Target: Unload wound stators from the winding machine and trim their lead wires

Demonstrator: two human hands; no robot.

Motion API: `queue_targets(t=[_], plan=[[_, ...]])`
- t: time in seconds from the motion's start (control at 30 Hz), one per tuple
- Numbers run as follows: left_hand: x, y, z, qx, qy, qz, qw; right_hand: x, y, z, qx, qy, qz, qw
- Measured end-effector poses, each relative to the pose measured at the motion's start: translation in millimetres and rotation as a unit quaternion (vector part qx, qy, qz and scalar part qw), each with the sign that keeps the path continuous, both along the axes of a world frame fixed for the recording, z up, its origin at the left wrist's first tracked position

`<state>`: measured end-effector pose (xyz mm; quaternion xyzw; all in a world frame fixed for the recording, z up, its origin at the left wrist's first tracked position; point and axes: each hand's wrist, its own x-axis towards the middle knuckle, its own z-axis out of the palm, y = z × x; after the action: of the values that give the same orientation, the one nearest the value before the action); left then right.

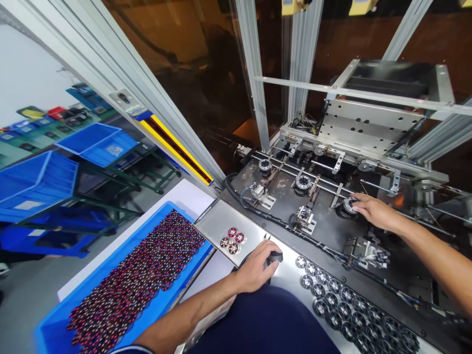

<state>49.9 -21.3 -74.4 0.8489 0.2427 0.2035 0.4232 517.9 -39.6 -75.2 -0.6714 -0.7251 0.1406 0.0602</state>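
Observation:
My left hand is closed around a dark round part above the metal ledge near my body. My right hand reaches into the machine, its thumb and fingers pinching a silver-and-black wheel-like disc at the rightmost round holder. Similar discs sit on the middle holder and the left holder. To the right of my left hand, rows of black spoked discs lie on the metal ledge. Several red and gold spoked discs rest on the steel plate beyond my left hand.
A blue tray full of small red and dark discs stands at the left. Metal posts and a yellow-edged strip frame the machine. Sensor blocks and cables line the black machine bed. Blue bins stand farther left.

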Motion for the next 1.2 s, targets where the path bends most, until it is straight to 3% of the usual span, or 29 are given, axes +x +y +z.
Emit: queue_targets(t=[0.17, 0.37, 0.5, 0.6, 0.67, 0.77, 0.87, 0.93, 1.03, 1.2], plan=[[-6, 2, 20.3, -0.005, -0.037, 0.011, 0.999, -8, -20, 11.7, 0.057, -0.035, -0.021, 0.998], [-23, -3, 38.1, -0.027, -0.042, 0.062, 0.997, -13, -43, 20.0, 0.032, -0.045, 0.019, 0.998], [-19, -5, 50.3, -0.028, -0.071, 0.066, 0.995, -15, -42, 23.5, 0.034, -0.049, 0.022, 0.998], [-11, -3, 65.3, -0.020, -0.100, 0.037, 0.994, -31, -34, 43.0, 0.079, -0.043, 0.014, 0.996], [-8, -2, 74.7, -0.015, -0.116, 0.019, 0.993, -59, -33, 66.1, 0.145, -0.033, -0.001, 0.989], [-9, -2, 83.5, -0.015, -0.130, 0.001, 0.991, -133, -51, 104.8, 0.233, 0.006, 0.003, 0.972], [-13, -7, 87.6, -0.023, -0.141, -0.023, 0.990, -219, -82, 129.1, 0.209, 0.149, 0.117, 0.959], [-14, -13, 90.0, -0.056, -0.151, -0.041, 0.986, -264, -99, 132.0, 0.219, 0.227, 0.132, 0.940], [-10, -24, 91.9, -0.197, -0.186, -0.039, 0.962, -299, -111, 123.9, 0.248, 0.273, 0.081, 0.926], [4, -40, 85.1, -0.464, -0.226, -0.025, 0.856, -304, -123, 117.9, 0.270, 0.267, -0.017, 0.925]])
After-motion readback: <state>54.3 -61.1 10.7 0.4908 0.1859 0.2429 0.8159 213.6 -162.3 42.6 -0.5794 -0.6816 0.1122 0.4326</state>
